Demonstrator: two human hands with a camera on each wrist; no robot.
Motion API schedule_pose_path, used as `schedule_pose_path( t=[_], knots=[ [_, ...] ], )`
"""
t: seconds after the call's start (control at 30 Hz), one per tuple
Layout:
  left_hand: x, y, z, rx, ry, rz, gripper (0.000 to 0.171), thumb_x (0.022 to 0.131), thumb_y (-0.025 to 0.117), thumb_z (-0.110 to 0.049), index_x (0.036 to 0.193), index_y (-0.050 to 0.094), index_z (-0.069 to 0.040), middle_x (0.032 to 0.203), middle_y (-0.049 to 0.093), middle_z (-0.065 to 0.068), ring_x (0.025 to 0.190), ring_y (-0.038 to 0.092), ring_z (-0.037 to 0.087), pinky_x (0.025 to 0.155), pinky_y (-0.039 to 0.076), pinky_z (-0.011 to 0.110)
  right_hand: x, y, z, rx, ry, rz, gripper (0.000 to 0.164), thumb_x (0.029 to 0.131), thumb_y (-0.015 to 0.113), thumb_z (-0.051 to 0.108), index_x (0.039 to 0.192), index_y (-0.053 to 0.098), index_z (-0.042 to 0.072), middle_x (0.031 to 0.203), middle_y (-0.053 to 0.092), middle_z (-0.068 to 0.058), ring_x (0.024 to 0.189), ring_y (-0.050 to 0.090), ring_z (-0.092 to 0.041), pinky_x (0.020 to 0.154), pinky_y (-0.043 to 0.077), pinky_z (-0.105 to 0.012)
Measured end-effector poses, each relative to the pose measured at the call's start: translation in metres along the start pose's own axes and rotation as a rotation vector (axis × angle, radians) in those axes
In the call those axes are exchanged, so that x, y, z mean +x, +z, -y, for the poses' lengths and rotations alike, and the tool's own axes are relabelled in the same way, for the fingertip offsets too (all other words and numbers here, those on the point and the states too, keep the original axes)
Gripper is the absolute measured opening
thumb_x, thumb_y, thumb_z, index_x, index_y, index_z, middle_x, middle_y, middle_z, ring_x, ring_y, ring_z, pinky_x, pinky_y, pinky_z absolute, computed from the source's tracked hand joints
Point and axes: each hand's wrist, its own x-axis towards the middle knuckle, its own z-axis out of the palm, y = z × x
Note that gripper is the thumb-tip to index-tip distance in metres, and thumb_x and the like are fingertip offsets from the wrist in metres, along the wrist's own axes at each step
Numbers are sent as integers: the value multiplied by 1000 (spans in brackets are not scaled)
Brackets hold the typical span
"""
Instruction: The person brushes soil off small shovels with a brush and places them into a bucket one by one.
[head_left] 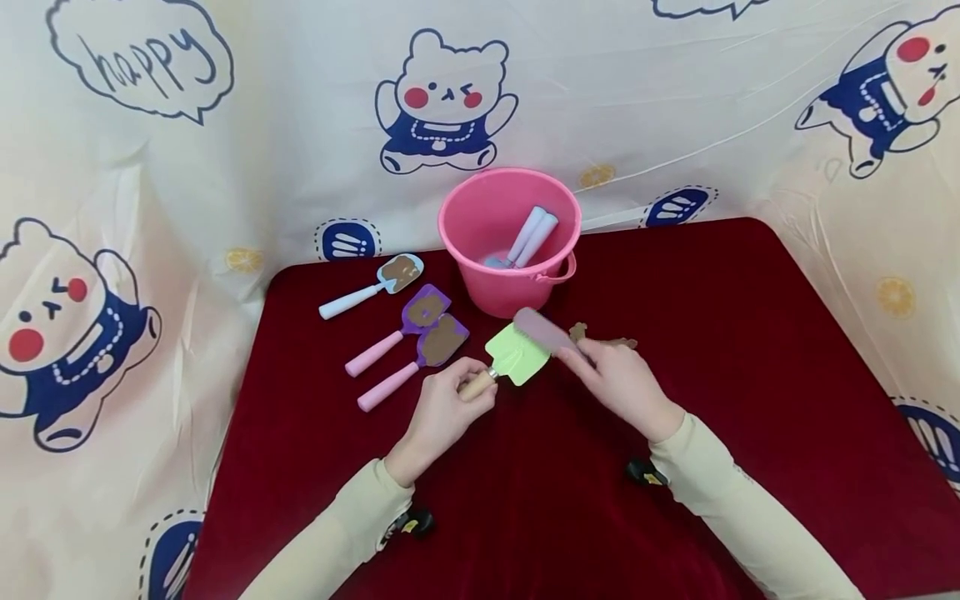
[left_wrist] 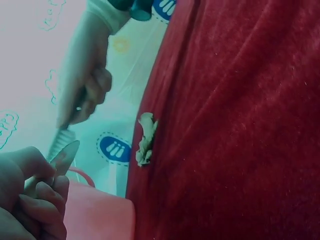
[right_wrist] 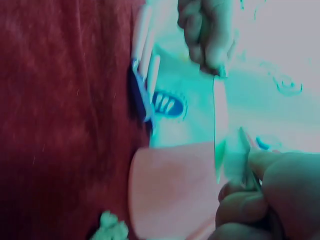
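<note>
My left hand (head_left: 450, 396) grips the wooden handle of a small garden trowel (head_left: 517, 358), its light green blade pointing toward the bucket. In my right hand (head_left: 626, 383) is a mauve brush (head_left: 542, 332), held by the handle, its head overlapping the upper right of the green blade. Pale bristles (left_wrist: 62, 136) show at the blade in the left wrist view. From the right wrist, the trowel blade (right_wrist: 220, 115) appears edge-on beside the brush. Both tools are held up over the dark red cloth.
A pink bucket (head_left: 498, 292) stands behind the trowel with two light blue handles (head_left: 534, 237) inside. Left of it lie a light blue trowel (head_left: 352, 302) and two purple trowels with pink handles (head_left: 390, 385), brown patches on their blades. A crumpled brown lump (head_left: 577, 331) lies behind my right hand.
</note>
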Motion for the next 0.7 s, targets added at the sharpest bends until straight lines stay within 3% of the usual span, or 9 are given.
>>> schedule_pose_path(
  t=[0.13, 0.37, 0.6, 0.7],
  knots=[
    [-1, -1, 2, -2, -14, 9, 17, 86, 80, -10, 102, 73, -9, 85, 75, 1, 65, 62, 10, 56, 51, 25, 0, -5, -4, -54, 81, -25, 38, 107, 59, 36, 76, 51, 16, 56, 38, 5, 48, 34, -11, 45, 31, -28],
    [1, -2, 2, 17, 19, -8, 18, 87, 80, -11, 103, 73, -9, 86, 75, 3, 64, 61, 10, 56, 51, 26, -1, -4, 4, -50, -52, -31, 39, 105, 63, 36, 75, 48, 17, 58, 37, 7, 49, 32, -8, 46, 31, -26],
    [2, -2, 2, -13, -32, 6, 17, 87, 80, -12, 102, 74, -8, 86, 76, 3, 66, 61, 10, 56, 51, 26, -3, -2, -2, -82, 27, -78, 37, 104, 65, 33, 74, 51, 16, 56, 38, 6, 50, 33, -11, 45, 31, -27],
    [2, -1, 4, -16, -33, 6, 17, 87, 80, -12, 102, 74, -8, 86, 76, 3, 66, 61, 10, 57, 51, 26, -3, -2, -1, -60, 6, -64, 37, 104, 65, 33, 75, 51, 16, 57, 38, 6, 49, 32, -9, 44, 30, -26]
  ],
)
